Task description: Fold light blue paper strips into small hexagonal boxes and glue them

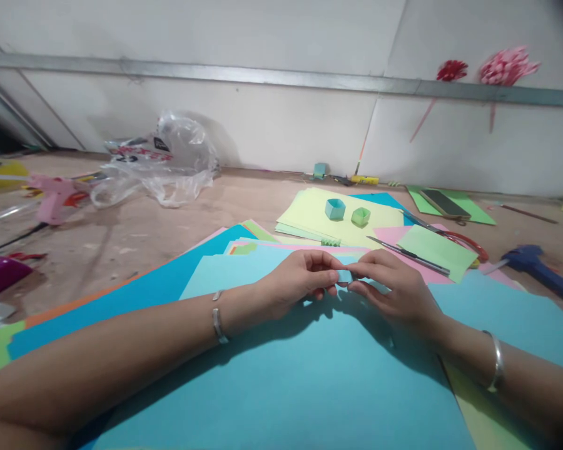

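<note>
Between my two hands is a small light blue folded paper piece, held just above a large light blue paper sheet. The thumb and fingers of my left hand pinch its left side. From the right, the fingertips of my right hand close on its other side. Part of the piece is hidden behind the fingers. Beyond the hands, a blue folded paper box and a green folded paper box stand on pale yellow sheets.
Scissors and a pen-like craft knife lie right of the hands, near a blue glue gun. A phone rests on green paper. At left are a pink glue gun and a plastic bag. A wall stands behind.
</note>
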A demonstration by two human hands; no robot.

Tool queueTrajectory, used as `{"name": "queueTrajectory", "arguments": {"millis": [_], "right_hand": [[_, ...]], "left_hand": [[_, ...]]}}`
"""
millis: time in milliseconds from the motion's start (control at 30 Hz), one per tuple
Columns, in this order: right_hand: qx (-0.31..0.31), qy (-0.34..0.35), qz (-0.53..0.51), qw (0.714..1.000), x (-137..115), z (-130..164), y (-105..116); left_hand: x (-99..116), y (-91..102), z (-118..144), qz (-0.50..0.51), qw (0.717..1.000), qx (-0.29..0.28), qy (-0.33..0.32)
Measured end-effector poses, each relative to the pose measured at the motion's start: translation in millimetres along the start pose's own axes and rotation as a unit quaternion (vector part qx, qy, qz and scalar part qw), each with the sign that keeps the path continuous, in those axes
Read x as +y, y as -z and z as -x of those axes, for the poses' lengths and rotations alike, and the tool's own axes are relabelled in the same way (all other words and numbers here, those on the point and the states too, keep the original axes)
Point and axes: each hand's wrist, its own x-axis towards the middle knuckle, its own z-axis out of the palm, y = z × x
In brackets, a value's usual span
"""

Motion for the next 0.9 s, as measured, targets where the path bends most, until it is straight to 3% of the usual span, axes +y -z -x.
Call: {"name": "queueTrajectory", "arguments": {"millis": [300, 467, 600, 667, 900], "right_hand": [[-0.022, -0.07, -0.077, 0.994, -3, 0, 0], [-0.025, -0.061, -0.069, 0.995, -5, 1, 1], [-0.017, -0.022, -0.064, 0.998, -8, 1, 1], [-0.016, -0.005, -0.056, 0.998, -9, 1, 1], [-0.012, 0.023, 0.039, 0.999, -8, 2, -3]], "left_hand": [[-5, 2.8, -2, 0.002, 0.999, -0.01, -0.038], [-1, 1.2, -2, -0.059, 0.994, 0.025, -0.084], [5, -1.6, 2, -0.239, 0.947, 0.045, -0.212], [5, -3.8, 5, -0.287, 0.925, 0.044, -0.245], [-3, -11.5, 10, -0.244, 0.952, 0.04, -0.179]]}}
